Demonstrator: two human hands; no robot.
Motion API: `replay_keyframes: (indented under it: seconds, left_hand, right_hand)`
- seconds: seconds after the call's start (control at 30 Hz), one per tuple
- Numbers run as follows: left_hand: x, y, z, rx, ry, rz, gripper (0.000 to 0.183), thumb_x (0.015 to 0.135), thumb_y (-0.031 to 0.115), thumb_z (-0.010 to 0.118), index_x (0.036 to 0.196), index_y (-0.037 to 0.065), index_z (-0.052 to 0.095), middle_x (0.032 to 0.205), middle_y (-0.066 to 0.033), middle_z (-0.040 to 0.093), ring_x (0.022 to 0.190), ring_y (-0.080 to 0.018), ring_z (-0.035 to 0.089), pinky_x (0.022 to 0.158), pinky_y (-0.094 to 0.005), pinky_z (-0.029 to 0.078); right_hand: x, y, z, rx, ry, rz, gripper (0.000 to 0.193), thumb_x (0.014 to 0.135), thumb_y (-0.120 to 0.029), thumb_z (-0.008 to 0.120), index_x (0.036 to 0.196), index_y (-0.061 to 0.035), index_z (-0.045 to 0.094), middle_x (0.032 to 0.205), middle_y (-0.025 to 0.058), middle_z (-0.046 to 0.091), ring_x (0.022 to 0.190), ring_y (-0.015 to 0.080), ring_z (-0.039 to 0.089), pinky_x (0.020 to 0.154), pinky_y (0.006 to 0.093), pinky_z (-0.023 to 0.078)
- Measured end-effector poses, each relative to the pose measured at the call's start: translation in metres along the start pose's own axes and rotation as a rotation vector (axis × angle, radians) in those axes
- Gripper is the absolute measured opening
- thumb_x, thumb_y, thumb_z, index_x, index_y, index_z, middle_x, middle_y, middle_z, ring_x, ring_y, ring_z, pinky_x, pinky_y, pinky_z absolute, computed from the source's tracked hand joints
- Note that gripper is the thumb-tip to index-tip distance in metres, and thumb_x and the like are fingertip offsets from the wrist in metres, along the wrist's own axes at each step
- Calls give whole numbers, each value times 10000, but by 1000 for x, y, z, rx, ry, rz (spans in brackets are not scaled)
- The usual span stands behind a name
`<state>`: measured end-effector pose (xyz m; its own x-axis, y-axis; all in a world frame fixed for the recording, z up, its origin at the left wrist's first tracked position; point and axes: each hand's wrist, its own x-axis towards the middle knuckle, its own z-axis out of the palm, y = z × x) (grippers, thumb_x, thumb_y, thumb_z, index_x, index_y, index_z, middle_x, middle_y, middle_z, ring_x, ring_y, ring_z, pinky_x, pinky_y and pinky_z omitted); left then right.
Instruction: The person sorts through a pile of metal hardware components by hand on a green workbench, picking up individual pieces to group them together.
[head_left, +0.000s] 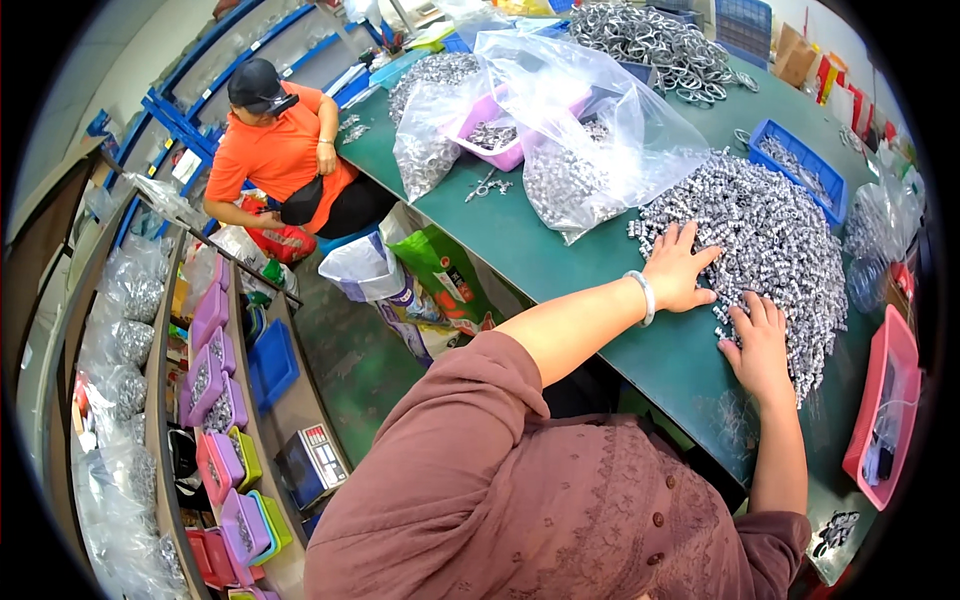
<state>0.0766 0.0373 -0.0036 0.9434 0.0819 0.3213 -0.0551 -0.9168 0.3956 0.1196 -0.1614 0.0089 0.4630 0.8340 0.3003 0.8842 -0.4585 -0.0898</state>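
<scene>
On a green worktop (pixel 690 395), in front of a person in a brown buttoned top (pixel 560 500), a broad heap of small silvery-grey metal parts (pixel 765 235). At the heap's left edge, palm down, the left hand (pixel 680 272), with a pale bangle (pixel 641 297) at the wrist; grip wide, fingers spread. At the heap's near edge, touching the parts, the right hand (pixel 760 348); grip also wide, thumb apart from extended fingers. Beyond the heap, a blue tray (pixel 838 207) of metal pieces; to the left, a clear plastic bag (pixel 650 125) containing more. Far right, a pink tray (pixel 862 440). Upper left, a seated co-worker (pixel 265 155) in orange.
</scene>
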Motion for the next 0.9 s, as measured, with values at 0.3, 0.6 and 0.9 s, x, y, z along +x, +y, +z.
replay_keyframes:
  seconds: [0.3, 0.6, 0.9]
  left_hand:
    - [-20, 0, 8, -42, 4, 152, 473, 655, 284, 684, 1076, 103, 570, 1146, -215, 431, 1069, -392, 401, 918, -430, 333]
    - [-23, 4, 3, -170, 26, 268, 314, 715, 152, 648, 1016, 78, 603, 1041, -149, 519, 921, -301, 539, 787, -363, 441]
    - [-5, 6, 7, 6, -299, 264, 345, 812, 183, 505, 1157, 163, 514, 1245, -85, 435, 1195, -329, 337, 965, -467, 248]
  right_hand:
    - [-1, 8, 0, 157, 12, -71, 312, 614, -114, 669, 886, -15, 552, 1065, 166, 474, 993, 332, 436, 860, 394, 376]
    - [-5, 33, -2, 321, 94, -74, 319, 686, -133, 630, 979, -35, 552, 999, 110, 504, 945, 286, 461, 840, 373, 374]
    - [-9, 39, 7, 243, -24, -62, 172, 699, -10, 551, 859, -52, 597, 943, 31, 573, 937, 241, 474, 825, 352, 378]
